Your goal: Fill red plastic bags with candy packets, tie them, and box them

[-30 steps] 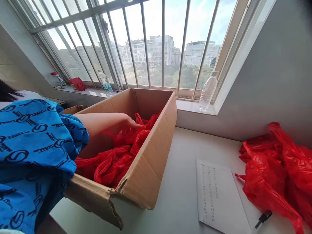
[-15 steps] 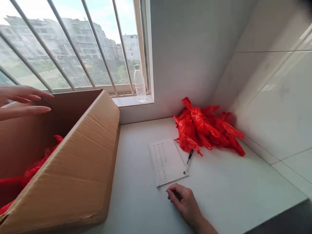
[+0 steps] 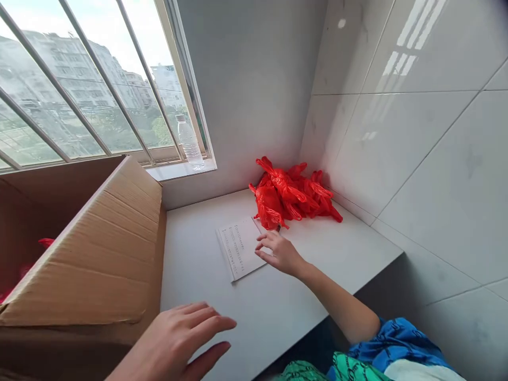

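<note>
Left hand (image 3: 184, 338) moved from box (image 3: 107, 243), right hand (image 3: 280, 253) beside notebook (image 3: 239, 248)

Crumpled red plastic bags (image 3: 281, 190) shine with a slick gloss, well to the right of an open brown cardboard box (image 3: 107, 248).

The box's panels look dull and dry, creased along the near side. To its right, a flat white paper notebook (image 3: 241, 247) shows matt pages on a smooth white tabletop (image 3: 194, 280) with a soft sheen. Behind the box run smooth grey metal bars (image 3: 150, 80); just right of them stands a clear, ribbed plastic bottle (image 3: 190, 143). Beyond the box, the grey wall (image 3: 246, 90) looks matt, while white marble-patterned tiles (image 3: 444, 132) farther right gleam. Lower right of the box, a blue, black-printed cloth sleeve (image 3: 400, 338) falls in soft folds.
</note>
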Action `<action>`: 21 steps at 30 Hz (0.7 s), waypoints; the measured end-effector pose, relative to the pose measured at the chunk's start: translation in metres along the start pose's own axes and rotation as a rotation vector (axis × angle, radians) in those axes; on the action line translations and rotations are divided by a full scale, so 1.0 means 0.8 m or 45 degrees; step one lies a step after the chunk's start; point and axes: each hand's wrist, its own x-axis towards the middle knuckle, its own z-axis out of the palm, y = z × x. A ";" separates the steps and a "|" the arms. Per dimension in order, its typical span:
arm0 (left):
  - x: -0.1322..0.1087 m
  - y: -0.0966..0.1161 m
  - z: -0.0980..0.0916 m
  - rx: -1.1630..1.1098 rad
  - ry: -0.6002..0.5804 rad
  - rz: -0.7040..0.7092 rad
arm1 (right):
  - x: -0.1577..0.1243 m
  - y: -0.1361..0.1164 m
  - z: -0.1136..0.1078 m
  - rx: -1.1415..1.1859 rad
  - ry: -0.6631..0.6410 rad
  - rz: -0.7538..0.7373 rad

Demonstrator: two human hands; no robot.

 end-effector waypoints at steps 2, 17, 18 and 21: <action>0.024 -0.012 0.033 0.022 -0.122 -0.033 | 0.024 0.010 -0.013 -0.165 0.077 0.055; 0.059 -0.087 0.140 -0.057 -0.173 -0.151 | 0.144 0.067 -0.024 -0.521 0.183 0.410; 0.057 -0.090 0.141 -0.096 -0.157 -0.161 | 0.145 0.067 -0.029 -0.491 0.244 0.387; 0.053 -0.100 0.143 -0.206 -0.094 -0.194 | 0.146 0.061 -0.041 -0.378 0.387 0.277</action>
